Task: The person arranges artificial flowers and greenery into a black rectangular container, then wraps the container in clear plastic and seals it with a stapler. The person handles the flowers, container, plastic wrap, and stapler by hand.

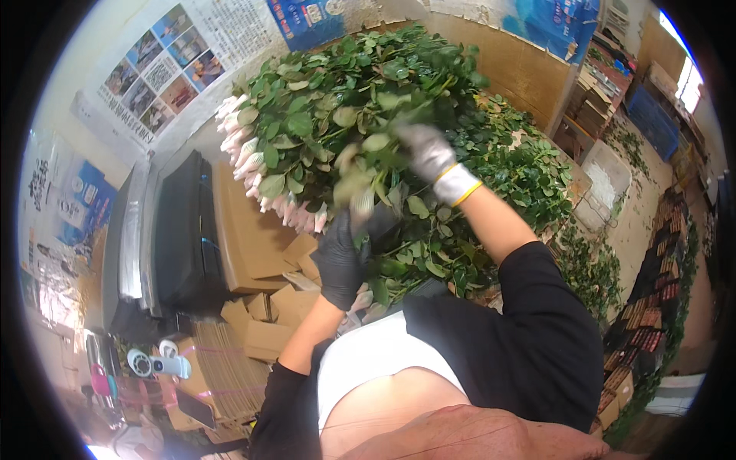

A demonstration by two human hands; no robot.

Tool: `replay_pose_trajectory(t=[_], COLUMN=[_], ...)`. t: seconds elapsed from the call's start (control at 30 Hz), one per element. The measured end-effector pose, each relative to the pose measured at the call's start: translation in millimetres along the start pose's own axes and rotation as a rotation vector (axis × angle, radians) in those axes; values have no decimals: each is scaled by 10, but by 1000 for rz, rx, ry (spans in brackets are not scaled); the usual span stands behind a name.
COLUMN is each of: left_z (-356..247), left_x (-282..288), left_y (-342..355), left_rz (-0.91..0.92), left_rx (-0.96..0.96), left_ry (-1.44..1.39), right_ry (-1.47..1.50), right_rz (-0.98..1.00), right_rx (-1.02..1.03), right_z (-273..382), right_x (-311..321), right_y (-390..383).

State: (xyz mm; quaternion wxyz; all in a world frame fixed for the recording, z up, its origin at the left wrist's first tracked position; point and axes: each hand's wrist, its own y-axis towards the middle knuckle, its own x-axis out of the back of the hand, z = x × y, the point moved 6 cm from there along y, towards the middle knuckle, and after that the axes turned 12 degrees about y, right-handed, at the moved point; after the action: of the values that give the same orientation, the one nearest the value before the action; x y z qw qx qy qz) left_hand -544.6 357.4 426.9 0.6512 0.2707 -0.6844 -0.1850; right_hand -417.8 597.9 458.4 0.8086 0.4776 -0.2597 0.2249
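Note:
A large heap of leafy rose stems (360,92) lies in front of me, its pale pink-white buds (249,165) lined up along the left edge. My left hand (342,257), in a black glove, is closed around a rose just below its pale bud (362,204). Leaves of that rose blur above the bud. My right hand (431,157), in a white-and-grey glove with a yellow cuff edge, is among the leaves to the right of the bud. Motion smears its fingers, so their grip cannot be made out.
Cardboard pieces (268,326) and a stack of flat cartons (230,368) stand at the left, beside black sheets (182,230). More cut foliage (529,169) covers the right side. A blue crate (652,119) and rows of bundled flowers (648,307) are on the floor at right.

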Motion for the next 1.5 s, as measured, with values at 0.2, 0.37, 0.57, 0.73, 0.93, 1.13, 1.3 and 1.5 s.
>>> replay_pose_trajectory(t=[0.2, 0.37, 0.57, 0.73, 0.93, 1.13, 1.3, 1.5], left_z=[907, 1444, 2059, 1950, 1178, 600, 266, 9], left_x=[218, -65, -480, -705, 2, 80, 248, 283], left_y=[-379, 284, 862, 1060, 277, -542, -749, -788], left_rz=[14, -114, -164, 128, 218, 139, 122, 50], left_rx=[88, -18, -55, 9, 64, 96, -24, -116], left_ry=[120, 138, 507, 578, 291, -22, -104, -198], right_ry=[-283, -301, -406, 3, 482, 55, -147, -60], right_rz=[-318, -241, 407, 814, 405, 161, 292, -5], right_rx=[112, 329, 239, -157, -356, -41, 15, 41], right_z=[-240, 1287, 1484, 647, 643, 1082, 881, 70], right_x=[1453, 1580, 47, -967, -254, -358, -739, -445], right_y=[12, 215, -357, -1396, -1057, -589, -728, -1171])
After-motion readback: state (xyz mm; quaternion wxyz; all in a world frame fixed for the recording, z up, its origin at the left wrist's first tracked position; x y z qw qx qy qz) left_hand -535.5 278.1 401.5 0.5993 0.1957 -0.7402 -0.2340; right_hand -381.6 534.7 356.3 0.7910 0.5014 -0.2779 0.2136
